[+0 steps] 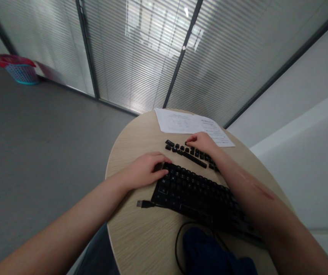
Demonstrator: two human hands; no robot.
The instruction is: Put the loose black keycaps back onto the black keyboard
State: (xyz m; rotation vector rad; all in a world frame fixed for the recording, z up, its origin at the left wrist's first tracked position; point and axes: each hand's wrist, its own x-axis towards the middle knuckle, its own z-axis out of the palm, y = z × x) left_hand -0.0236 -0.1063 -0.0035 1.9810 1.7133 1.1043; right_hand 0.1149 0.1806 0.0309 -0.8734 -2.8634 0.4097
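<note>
A black keyboard (192, 187) lies at a slant on the round wooden table. My left hand (149, 168) grips its far left corner, thumb on top and fingers at the far edge. Beyond it, loose black keycaps (187, 149) are laid out in rows, with a long spacebar (194, 159) among them. My right hand (202, 142) is over the far row, its fingertips pinched on a small black keycap (186, 143). My right forearm covers part of the keyboard and some keycaps. The keyboard's USB plug (145, 204) rests by its left end.
Printed paper sheets (178, 121) lie at the table's far edge. A dark blue cloth item (207, 252) and a looped black cable (177, 244) are at the near side. A red and blue basket (22, 72) stands on the floor by the blinds-covered glass wall.
</note>
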